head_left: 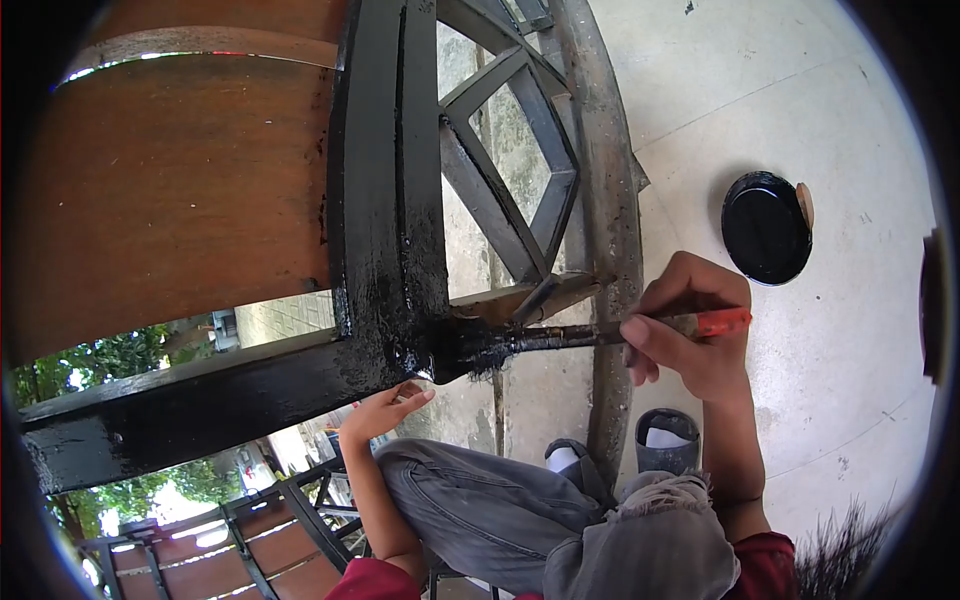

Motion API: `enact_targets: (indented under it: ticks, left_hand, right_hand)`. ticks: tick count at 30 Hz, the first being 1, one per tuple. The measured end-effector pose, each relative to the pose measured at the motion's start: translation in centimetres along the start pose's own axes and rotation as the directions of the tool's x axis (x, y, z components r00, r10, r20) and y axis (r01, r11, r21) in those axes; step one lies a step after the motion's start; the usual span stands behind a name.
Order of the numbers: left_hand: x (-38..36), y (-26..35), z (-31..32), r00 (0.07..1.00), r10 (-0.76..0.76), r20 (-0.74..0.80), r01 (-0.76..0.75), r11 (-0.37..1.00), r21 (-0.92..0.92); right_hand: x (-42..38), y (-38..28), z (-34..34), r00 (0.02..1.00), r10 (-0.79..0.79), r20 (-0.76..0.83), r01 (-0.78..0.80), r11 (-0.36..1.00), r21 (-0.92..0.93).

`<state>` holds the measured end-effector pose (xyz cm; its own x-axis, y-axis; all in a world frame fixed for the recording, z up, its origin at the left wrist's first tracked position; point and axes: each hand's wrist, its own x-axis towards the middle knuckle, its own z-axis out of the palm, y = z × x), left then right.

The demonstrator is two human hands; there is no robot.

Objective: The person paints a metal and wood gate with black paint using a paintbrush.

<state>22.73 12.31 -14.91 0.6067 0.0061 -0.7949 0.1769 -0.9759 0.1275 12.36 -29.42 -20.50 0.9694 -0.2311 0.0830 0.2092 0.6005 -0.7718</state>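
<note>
My right hand [690,325] is closed round the red-tipped handle of a paintbrush [570,337]. The brush's dark, paint-laden bristles touch the corner of a black metal frame [395,200], where the upright bars meet the lower bar. Wet black paint glistens at that corner. My left hand [388,412] is just below the corner, against or close under the lower bar, with its fingers partly spread; whether it touches the bar is unclear, and nothing shows in it.
A round container of black paint [765,230] with a stick at its rim stands on the pale floor [830,400]. Brown panels [180,190] fill the frame's left side. Diamond-shaped metalwork [560,200] is beside it. Another frame with brown panels [200,575] stands at lower left.
</note>
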Motion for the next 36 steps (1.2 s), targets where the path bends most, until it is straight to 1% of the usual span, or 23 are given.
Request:
enact_targets:
  ticks: [1,3,5,6,7,8,9,10,12,13,14,16,18,20,21,24,26,28,29,30,32,33,36]
  left_hand:
    - [-0.1,0.3,-0.1,0.997,-0.079,0.008,0.079,0.996,0.038]
    - [-0.5,1.4,-0.3,0.995,-0.094,0.008,0.094,0.994,0.05]
    - [-0.4,1.5,-0.2,0.994,-0.108,0.01,0.108,0.992,0.062]
    - [-0.2,1.0,-0.1,0.999,-0.05,-0.022,0.051,0.996,0.076]
    - [0.0,0.7,0.0,0.998,0.009,-0.057,-0.004,0.996,0.09]
    - [0.2,0.5,-0.2,0.998,0.006,-0.056,-0.001,0.996,0.091]
    - [0.4,0.4,-0.2,0.998,0.009,-0.055,-0.004,0.996,0.094]
    - [0.5,0.3,-0.1,0.998,0.013,-0.055,-0.007,0.995,0.097]
    - [1.1,0.2,0.6,0.999,0.024,-0.042,-0.019,0.995,0.1]
    - [1.4,0.1,0.9,0.999,0.03,-0.04,-0.026,0.995,0.099]
    - [1.6,0.1,1.0,0.999,0.036,-0.041,-0.032,0.995,0.099]
    - [1.6,0.0,1.0,0.998,0.041,-0.048,-0.036,0.994,0.101]
    - [1.7,-0.1,0.9,0.998,0.044,-0.049,-0.039,0.993,0.11]
    - [1.9,-0.2,0.9,0.997,0.051,-0.049,-0.045,0.992,0.119]
    - [1.9,-0.2,0.8,0.997,0.054,-0.048,-0.048,0.991,0.125]
    - [2.2,-0.4,0.5,0.996,0.067,-0.059,-0.059,0.989,0.138]
    - [1.8,-0.8,0.2,0.995,0.065,-0.07,-0.054,0.987,0.148]
    - [1.2,-1.3,-0.3,0.995,0.059,-0.08,-0.046,0.986,0.162]
    - [0.8,-1.6,-0.7,0.995,0.053,-0.083,-0.038,0.984,0.172]
    - [0.4,-2.0,-1.0,0.995,0.046,-0.083,-0.031,0.983,0.182]
    - [0.1,-2.3,-1.4,0.995,0.047,-0.09,-0.029,0.98,0.196]
    - [0.0,-2.4,-1.5,0.994,0.049,-0.094,-0.03,0.98,0.198]
    - [0.1,-2.5,-1.9,0.992,0.065,-0.107,-0.041,0.977,0.21]
  right_hand:
    - [-0.1,-0.1,0.6,0.999,-0.01,-0.034,0.011,0.999,0.048]
    - [0.0,0.1,0.7,0.997,-0.017,-0.074,0.024,0.995,0.096]
    - [0.3,0.6,0.0,0.998,-0.068,-0.015,0.067,0.997,-0.025]
    - [0.2,0.6,-0.4,0.998,-0.066,-0.017,0.066,0.998,-0.024]
    - [0.2,0.4,-0.9,0.995,-0.097,0.015,0.098,0.99,-0.102]
    - [0.1,0.2,-1.2,0.991,-0.124,0.049,0.131,0.975,-0.178]
    - [0.1,-0.1,-0.9,0.993,-0.117,-0.001,0.117,0.987,-0.106]
    - [0.3,0.1,-0.5,0.993,-0.114,-0.002,0.113,0.988,-0.105]
    - [0.4,0.9,0.0,0.979,-0.203,0.025,0.204,0.966,-0.159]
    - [0.4,1.5,-0.1,0.974,-0.225,0.029,0.225,0.939,-0.259]
    - [0.5,1.4,-0.3,0.974,-0.224,0.031,0.224,0.939,-0.26]
    - [0.6,1.0,-0.8,0.956,-0.269,0.12,0.293,0.904,-0.312]
    - [1.0,0.6,-1.0,0.946,-0.303,0.113,0.322,0.912,-0.253]
    - [1.3,0.7,-0.6,0.885,-0.395,0.247,0.449,0.863,-0.23]
    - [1.2,0.8,-0.7,0.887,-0.394,0.242,0.447,0.865,-0.229]
    - [0.8,0.8,-1.6,0.917,-0.293,0.272,0.38,0.85,-0.365]
    - [0.9,0.4,-1.8,0.9,-0.332,0.283,0.424,0.819,-0.388]
    - [1.3,0.5,-0.7,0.919,-0.393,0.035,0.393,0.9,-0.19]
    - [1.7,0.2,0.1,0.896,-0.437,0.08,0.443,0.866,-0.229]
    - [1.8,0.1,0.0,0.898,-0.433,0.071,0.438,0.872,-0.219]
    - [2.1,-0.1,-0.7,0.915,-0.343,0.212,0.395,0.867,-0.304]
    - [2.3,0.2,-1.0,0.934,-0.313,0.174,0.354,0.881,-0.314]
    - [3.1,-1.6,-1.7,0.914,-0.353,0.2,0.402,0.854,-0.33]
